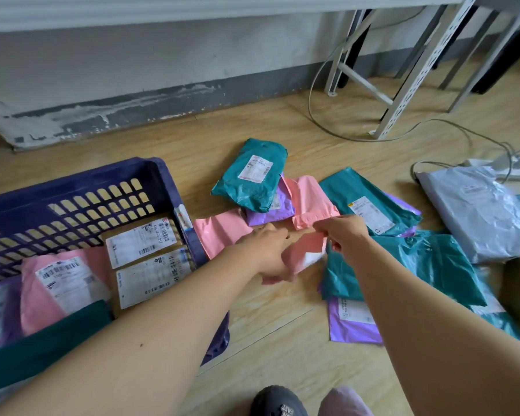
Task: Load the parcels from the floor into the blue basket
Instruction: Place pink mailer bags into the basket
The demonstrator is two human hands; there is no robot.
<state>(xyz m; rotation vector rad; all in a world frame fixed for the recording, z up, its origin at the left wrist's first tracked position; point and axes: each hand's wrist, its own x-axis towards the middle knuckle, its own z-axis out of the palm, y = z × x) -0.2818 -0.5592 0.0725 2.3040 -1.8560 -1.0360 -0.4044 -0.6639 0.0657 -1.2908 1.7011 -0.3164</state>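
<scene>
**Small pink parcel in both hands, just right of the blue basket**

I see the small pink parcel [305, 253] held a little above the floor [276, 325], between the basket and the spread of loose mailers. The left hand [264, 250] has its fingers curled round the parcel's near-left end. The right hand [344, 231] has its fingers narrowed to a pinch on the far-right edge. The film creases and sags between the two grips, so I judge it light, soft and somewhat slick, with a white patch, probably the label, showing on the underside. I would hold the padded body rather than a loose flap, which could slip or tear.

The blue basket [81, 180] sits at left and already holds labelled brown boxes [144, 241] and soft mailers. A teal parcel [252, 175] lies farther off, and a grey parcel [481, 211] lies far right.
</scene>
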